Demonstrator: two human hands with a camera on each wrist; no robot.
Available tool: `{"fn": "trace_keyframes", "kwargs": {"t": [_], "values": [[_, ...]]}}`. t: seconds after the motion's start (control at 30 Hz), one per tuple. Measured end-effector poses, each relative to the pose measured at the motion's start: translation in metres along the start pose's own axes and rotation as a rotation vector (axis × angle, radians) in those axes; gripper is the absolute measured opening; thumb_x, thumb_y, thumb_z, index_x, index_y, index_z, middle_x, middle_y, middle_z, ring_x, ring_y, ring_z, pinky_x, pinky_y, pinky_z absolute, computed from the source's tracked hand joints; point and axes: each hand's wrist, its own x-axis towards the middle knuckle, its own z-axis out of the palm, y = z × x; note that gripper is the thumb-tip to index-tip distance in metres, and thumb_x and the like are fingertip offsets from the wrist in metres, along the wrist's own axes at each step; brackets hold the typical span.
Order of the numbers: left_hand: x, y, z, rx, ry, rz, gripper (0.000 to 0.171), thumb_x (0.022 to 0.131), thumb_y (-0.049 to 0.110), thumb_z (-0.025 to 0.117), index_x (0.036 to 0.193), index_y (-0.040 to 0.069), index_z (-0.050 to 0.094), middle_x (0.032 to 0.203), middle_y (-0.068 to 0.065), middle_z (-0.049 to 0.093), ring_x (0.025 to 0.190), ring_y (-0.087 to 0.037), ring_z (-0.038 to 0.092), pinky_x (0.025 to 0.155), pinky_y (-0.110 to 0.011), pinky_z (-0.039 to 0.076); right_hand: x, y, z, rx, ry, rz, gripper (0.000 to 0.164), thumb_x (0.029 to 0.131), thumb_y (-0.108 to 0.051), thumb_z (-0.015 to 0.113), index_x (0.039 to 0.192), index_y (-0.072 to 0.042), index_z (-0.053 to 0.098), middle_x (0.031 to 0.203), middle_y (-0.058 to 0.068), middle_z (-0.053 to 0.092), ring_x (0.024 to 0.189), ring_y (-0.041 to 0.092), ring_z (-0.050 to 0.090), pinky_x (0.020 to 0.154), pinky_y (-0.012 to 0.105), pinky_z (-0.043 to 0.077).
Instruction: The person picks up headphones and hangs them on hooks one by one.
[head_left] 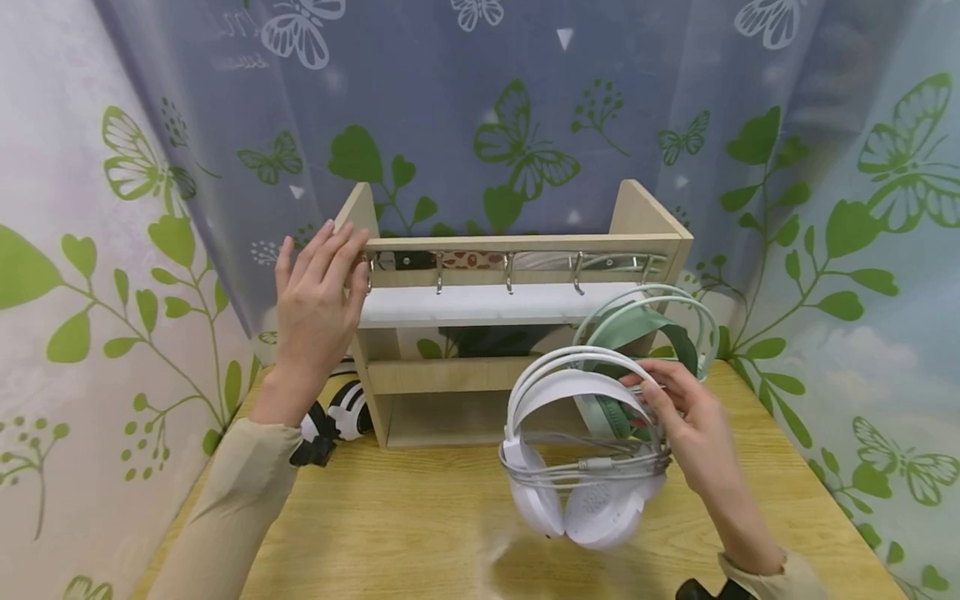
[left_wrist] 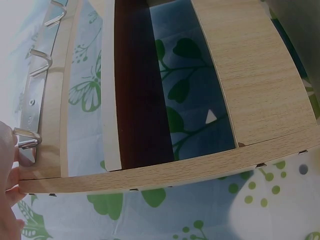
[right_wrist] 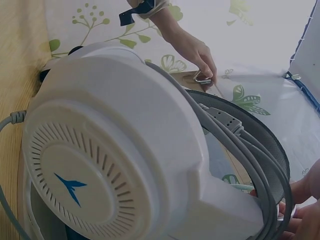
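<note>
One white headset [head_left: 596,510] at lower right of centre, gripped by the right hand [head_left: 693,429].
One green headset [head_left: 626,329] behind it; the left hand [head_left: 317,292] rests, fingers extended, on one five-hook wooden rack [head_left: 450,375]; yellow wood-grain bench [head_left: 405,525], butterfly-patterned curtain [head_left: 442,100] behind.

The white over-ear headphones [head_left: 600,504] are upright in the grip of the right hand [head_left: 693,425] — headband at twelve o'clock, cups at six, grey cable [head_left: 596,463] wrapped across. A blue emblem marks one slotted cup. They are at five o'clock from the pale wooden rack [head_left: 450,379] — hooks [head_left: 510,275] along its front, the left hand [head_left: 315,312] touching its ten o'clock corner.
</note>
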Motion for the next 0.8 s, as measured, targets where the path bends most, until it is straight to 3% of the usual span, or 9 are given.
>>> {"fn": "trace_keyframes", "kwargs": {"t": [0.8], "values": [[0.001,0.000,-0.001,-0.006,-0.017,-0.003,0.038,0.107,0.026,0.048,0.136,0.007,0.064,0.140,-0.013,0.062,0.139,-0.031,0.049,0.123,-0.055,0.015,0.014,-0.008,0.017,0.084,-0.042,-0.002,0.025,0.105,-0.003,0.052,0.126,0.010,0.058,0.101,-0.016,0.071,0.085,0.009,0.068,0.065,0.026,0.059]]}}
